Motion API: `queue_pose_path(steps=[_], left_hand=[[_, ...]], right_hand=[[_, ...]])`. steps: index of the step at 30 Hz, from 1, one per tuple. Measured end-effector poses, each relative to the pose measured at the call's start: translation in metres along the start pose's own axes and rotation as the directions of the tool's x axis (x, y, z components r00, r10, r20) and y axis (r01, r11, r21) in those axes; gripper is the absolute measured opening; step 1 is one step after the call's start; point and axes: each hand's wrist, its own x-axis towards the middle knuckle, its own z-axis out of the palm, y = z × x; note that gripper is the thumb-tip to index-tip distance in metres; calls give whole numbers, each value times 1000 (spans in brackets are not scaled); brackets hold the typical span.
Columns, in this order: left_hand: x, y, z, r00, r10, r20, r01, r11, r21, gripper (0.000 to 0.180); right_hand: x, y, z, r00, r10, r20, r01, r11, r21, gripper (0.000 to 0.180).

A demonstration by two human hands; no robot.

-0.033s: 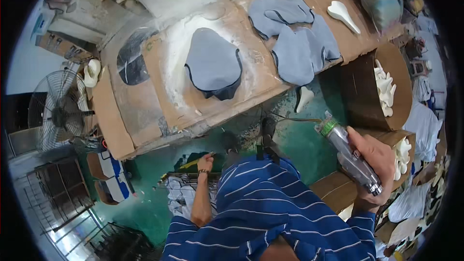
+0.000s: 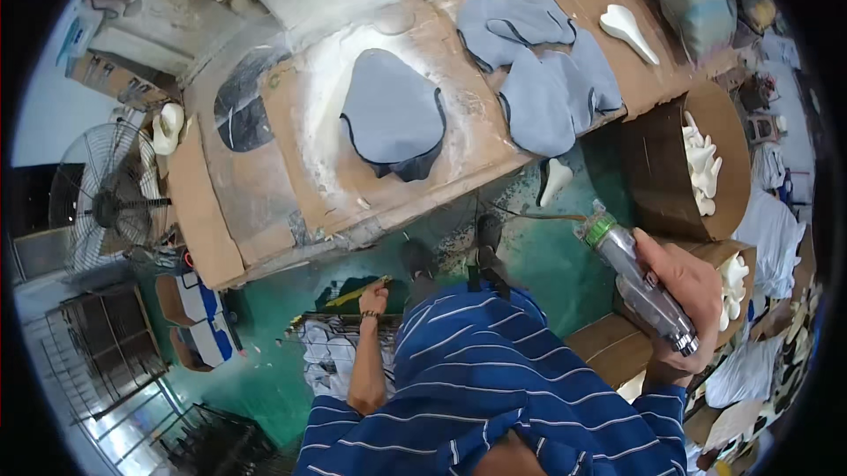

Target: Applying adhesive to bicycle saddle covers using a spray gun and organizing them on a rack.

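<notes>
My right hand (image 2: 684, 295) is closed around a grey cylindrical hand tool (image 2: 641, 286) with a green collar, tilted so that its collar end points up and left. What looks like a cord or hose runs off near that end. My left hand (image 2: 374, 297) hangs low on the left, fingers closed, beside a yellow strip (image 2: 348, 297); whether the fingers grip the strip is too small to tell. On the bench in front, a grey fabric saddle-shaped cover (image 2: 393, 105) with black edging lies on white powder, apart from both hands.
More grey covers (image 2: 540, 105) and a cream saddle shell (image 2: 628, 33) lie on the cardboard-topped bench (image 2: 251, 211). Cardboard boxes (image 2: 653, 167) with cream shells stand right. A fan (image 2: 108, 202) and blue-white cartons (image 2: 198, 322) are left. Another cream shell (image 2: 555, 180) shows beyond the bench edge.
</notes>
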Motion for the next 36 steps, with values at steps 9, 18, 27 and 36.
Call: queue_pose_path(steps=[9, 18, 27, 36], left_hand=[[9, -20, -19, 994, -20, -109, -12, 958, -287, 32], [58, 18, -95, 962, 162, -219, -267, 726, -634, 32], [92, 168, -238, 825, 292, -484, -560, 538, -630, 28], [128, 343, -291, 522, 830, -197, -680, 544, 491, 48]], right_hand=[[17, -80, 25, 956, -244, 164, 247, 969, -2, 69], [-23, -175, 68, 955, -248, 165, 284, 926, -251, 64], [-72, -216, 62, 898, -236, 371, 353, 889, -290, 71], [-95, -160, 28, 938, -149, 315, 228, 945, -233, 72]])
